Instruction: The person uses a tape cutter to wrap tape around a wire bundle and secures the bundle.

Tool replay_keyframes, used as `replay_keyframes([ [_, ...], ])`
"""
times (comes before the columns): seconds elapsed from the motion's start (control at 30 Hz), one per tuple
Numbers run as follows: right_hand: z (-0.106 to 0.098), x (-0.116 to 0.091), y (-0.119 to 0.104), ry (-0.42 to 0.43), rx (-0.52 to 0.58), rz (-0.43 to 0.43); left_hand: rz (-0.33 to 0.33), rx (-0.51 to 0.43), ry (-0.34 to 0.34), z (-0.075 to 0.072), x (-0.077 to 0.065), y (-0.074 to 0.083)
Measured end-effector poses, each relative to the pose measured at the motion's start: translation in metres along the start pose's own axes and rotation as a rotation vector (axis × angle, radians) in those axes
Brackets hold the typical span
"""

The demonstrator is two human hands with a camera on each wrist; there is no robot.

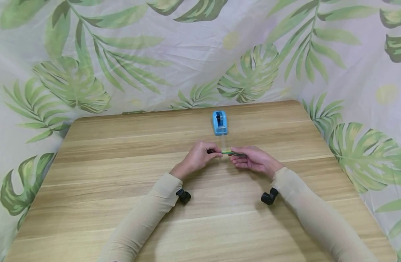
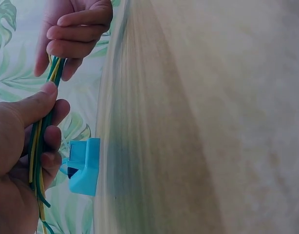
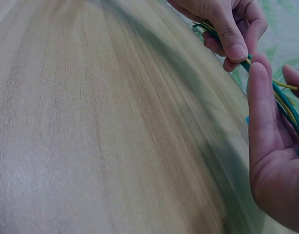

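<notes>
Between both hands runs a bundle of thin green and yellow wires (image 1: 228,153), held just in front of a blue tape dispenser (image 1: 215,125). My left hand (image 1: 199,156) pinches the bundle between thumb and fingers; in the left wrist view its wire ends (image 2: 41,195) trail across the palm. On the other side, my right hand (image 1: 252,159) holds the bundle near its fingers, and wires (image 3: 298,124) bend through that palm in the right wrist view. A strip of clear tape (image 1: 223,141) stretches from the dispenser to the wires; how it meets them is too small to tell.
The wood-grain table (image 1: 121,174) extends around the hands, with the dispenser near its back edge. A leaf-patterned cloth (image 1: 187,54) hangs behind and at the sides. Black wrist camera mounts (image 1: 184,197) stick out from the beige sleeves (image 1: 148,211).
</notes>
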State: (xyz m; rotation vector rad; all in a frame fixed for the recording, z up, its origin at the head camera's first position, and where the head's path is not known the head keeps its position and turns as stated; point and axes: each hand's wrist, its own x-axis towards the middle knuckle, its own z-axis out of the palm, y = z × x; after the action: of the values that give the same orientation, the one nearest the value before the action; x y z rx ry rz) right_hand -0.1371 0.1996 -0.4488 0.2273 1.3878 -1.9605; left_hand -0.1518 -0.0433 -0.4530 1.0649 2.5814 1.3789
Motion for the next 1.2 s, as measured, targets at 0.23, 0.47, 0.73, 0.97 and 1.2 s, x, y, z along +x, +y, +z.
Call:
replay_keyframes([
  [0.23, -0.001, 0.002, 0.001, 0.018, 0.033, -0.014, 0.014, 0.016, 0.007, 0.001, -0.001, 0.000],
  [0.47, 0.000, 0.003, 0.000, 0.021, 0.015, -0.027, -0.024, 0.032, 0.004, 0.001, -0.001, 0.001],
  [0.73, 0.001, 0.002, -0.002, 0.035, -0.050, -0.041, -0.069, 0.114, -0.011, -0.001, -0.001, 0.000],
  [0.97, -0.004, 0.004, -0.002, 0.030, -0.074, -0.054, -0.156, 0.194, -0.028, -0.012, -0.005, -0.005],
  [1.2, -0.008, 0.005, -0.001, -0.009, -0.081, -0.079, -0.331, 0.036, 0.052, -0.022, -0.016, -0.017],
])
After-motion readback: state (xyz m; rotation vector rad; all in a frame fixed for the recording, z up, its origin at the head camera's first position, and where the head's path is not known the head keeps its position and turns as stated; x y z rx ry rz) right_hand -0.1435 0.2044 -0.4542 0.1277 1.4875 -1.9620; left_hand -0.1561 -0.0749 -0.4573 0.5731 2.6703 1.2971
